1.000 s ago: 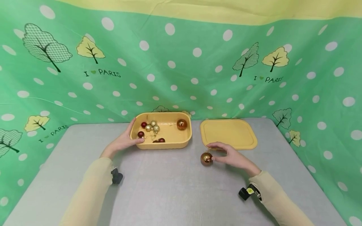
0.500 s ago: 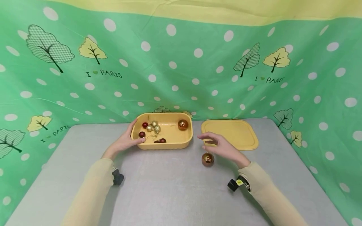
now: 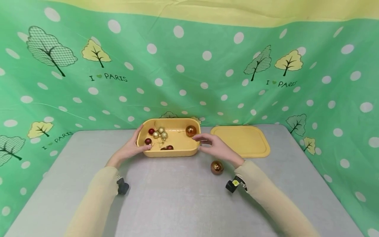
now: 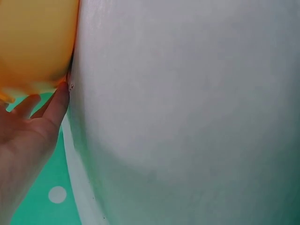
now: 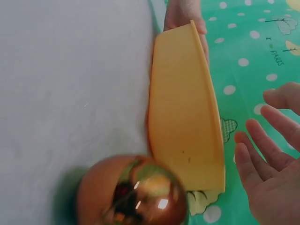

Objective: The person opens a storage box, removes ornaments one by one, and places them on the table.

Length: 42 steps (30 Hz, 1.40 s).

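Note:
A yellow plastic box [image 3: 177,153] stands at the back of the table. My left hand [image 3: 127,149] holds its left end, the thumb at the front rim and the fingers around the end wall. Inside lie small gold baubles [image 3: 164,135], dark red baubles [image 3: 148,141] and, at the right end, one large copper bauble [image 3: 190,131]. My right hand [image 3: 216,148] hovers at the box's right end with spread fingers and holds nothing; the right wrist view shows its fingers apart from the box. Another large copper bauble [image 3: 217,167] sits on the table below this hand.
A yellow lid [image 3: 244,141] lies flat to the right of the box, partly behind my right hand. The grey table [image 3: 177,197] ends at a green dotted cloth [image 3: 183,79] hanging behind and at the sides.
My right hand has let go of the copper bauble on the table and moved left and up to the box's right end. The left hand keeps its hold on the box.

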Tool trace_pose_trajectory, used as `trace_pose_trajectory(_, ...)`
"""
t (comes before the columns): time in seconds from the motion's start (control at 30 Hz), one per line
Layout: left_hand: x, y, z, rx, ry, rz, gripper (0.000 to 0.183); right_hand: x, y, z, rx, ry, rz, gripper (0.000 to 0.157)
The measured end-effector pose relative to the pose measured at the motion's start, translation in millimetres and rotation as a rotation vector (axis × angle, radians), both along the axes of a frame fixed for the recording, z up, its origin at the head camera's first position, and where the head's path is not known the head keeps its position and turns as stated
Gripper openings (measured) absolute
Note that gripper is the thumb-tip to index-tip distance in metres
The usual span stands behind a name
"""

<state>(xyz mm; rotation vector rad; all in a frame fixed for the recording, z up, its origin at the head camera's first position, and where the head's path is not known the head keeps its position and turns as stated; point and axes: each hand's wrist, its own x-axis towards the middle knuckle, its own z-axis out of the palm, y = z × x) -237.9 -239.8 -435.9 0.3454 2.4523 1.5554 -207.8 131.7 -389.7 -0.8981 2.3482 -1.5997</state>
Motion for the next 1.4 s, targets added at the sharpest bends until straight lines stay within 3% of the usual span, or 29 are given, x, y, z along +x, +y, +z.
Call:
trace_pose_trajectory(0.4, 1.2, -1, 0.7, 0.001, 0.01, -0.009, 0.108, -15.6, -32, -4.6, -0.082, -0.065, 0.105, 0.036)
trace_pose_trajectory(0.77, 0.8, -1, -0.1, 0.004, -0.008, 0.0, 0.108, -29.6, -58, -5.8, -0.037, -0.096, 0.143, 0.034)
trace_pose_trajectory(1.03, 2.6, 0, 1.0, 0.005, 0.0, -0.002, 0.107, -39.7, -76, -11.7, 0.03, -0.069, 0.181, 0.033)
trace_pose_trajectory(1.2, 1.4, -1, -0.7, -0.003, 0.001, 0.004, 0.106, -43.1, -86, -13.4, 0.111, -0.044, 0.143, 0.032)
trace_pose_trajectory(1.4, 0.1, -2, -2.6, -0.006, 0.003, -0.001, 0.106, -47.5, -98, -16.7, 0.217, -0.076, 0.104, 0.03)
